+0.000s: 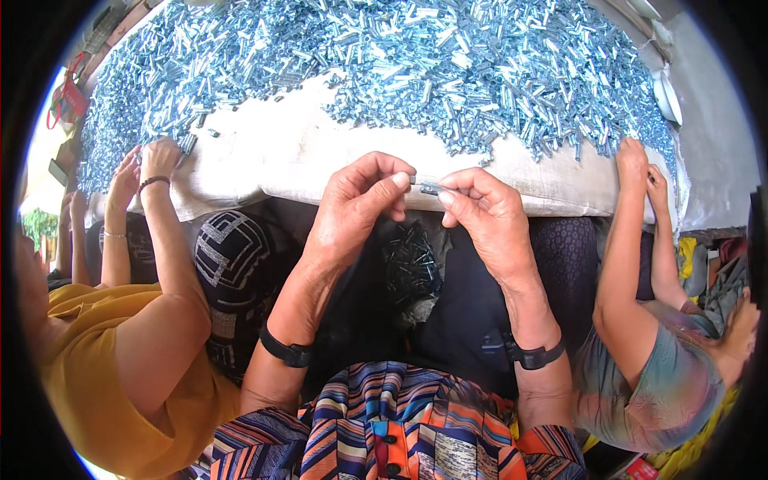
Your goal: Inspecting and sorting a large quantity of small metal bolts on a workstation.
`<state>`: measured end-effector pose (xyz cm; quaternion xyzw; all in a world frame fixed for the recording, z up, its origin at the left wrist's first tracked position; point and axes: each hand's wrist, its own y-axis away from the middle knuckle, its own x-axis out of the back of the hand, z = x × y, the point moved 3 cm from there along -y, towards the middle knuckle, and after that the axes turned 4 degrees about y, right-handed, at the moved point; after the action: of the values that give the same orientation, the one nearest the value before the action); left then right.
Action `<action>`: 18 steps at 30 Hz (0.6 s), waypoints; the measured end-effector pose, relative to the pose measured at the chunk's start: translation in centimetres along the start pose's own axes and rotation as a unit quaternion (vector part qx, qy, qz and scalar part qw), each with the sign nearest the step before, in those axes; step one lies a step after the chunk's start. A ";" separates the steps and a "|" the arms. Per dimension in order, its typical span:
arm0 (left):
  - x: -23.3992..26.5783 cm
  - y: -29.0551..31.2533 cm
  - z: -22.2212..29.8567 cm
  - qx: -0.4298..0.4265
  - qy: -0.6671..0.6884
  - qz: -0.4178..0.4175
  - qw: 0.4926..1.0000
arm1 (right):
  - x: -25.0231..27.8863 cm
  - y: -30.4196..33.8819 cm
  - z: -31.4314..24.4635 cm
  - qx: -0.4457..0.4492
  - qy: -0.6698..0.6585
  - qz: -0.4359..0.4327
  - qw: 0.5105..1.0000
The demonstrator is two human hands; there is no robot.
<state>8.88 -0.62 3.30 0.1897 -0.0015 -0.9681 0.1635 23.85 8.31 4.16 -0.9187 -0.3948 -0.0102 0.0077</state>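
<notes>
In front of my chest, my left hand (360, 200) is closed in a pinch, with a small dark piece (413, 179) at its fingertips. Facing it, my right hand (490, 218) pinches a short, shiny metal tube (430, 190) between thumb and forefinger. The two small parts lie almost end to end; whether they touch is too small to tell. Beyond both hands spreads a heap of small blue-silver metal tubes (480, 72) on pale woven cloth (280, 152). Lower down, between my knees, there are many thin dark pieces (412, 260), partly in shadow.
Close on my left, a person in a mustard top (144, 352) has both hands at the heap's edge. On my right, another person in a patterned grey-green top (656, 376) also reaches to it. Coloured cloth (708, 268) lies at the far right beside the grey wall (716, 120).
</notes>
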 end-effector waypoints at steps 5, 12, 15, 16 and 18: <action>-0.8 0.7 -0.2 0.026 0.099 -0.023 0.994 | -0.1 0.7 -0.2 0.005 -0.017 -0.001 1.000; -0.8 0.8 -0.8 0.038 0.169 -0.048 0.984 | -0.2 1.3 1.0 0.008 -0.100 -0.011 0.995; -0.6 0.7 -1.1 0.039 0.187 -0.058 0.980 | -0.5 1.2 1.4 0.010 -0.163 -0.029 0.986; -0.5 0.7 -1.2 0.035 0.184 -0.062 0.980 | -0.6 1.3 1.4 0.009 -0.163 -0.029 0.986; -0.6 0.8 -0.8 0.033 0.147 -0.048 0.987 | -0.7 1.4 1.2 0.023 -0.107 -0.007 0.994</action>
<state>9.95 -1.12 2.78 0.3352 -0.0006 -0.9359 0.1085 24.43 6.87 2.95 -0.9111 -0.4004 0.0970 -0.0133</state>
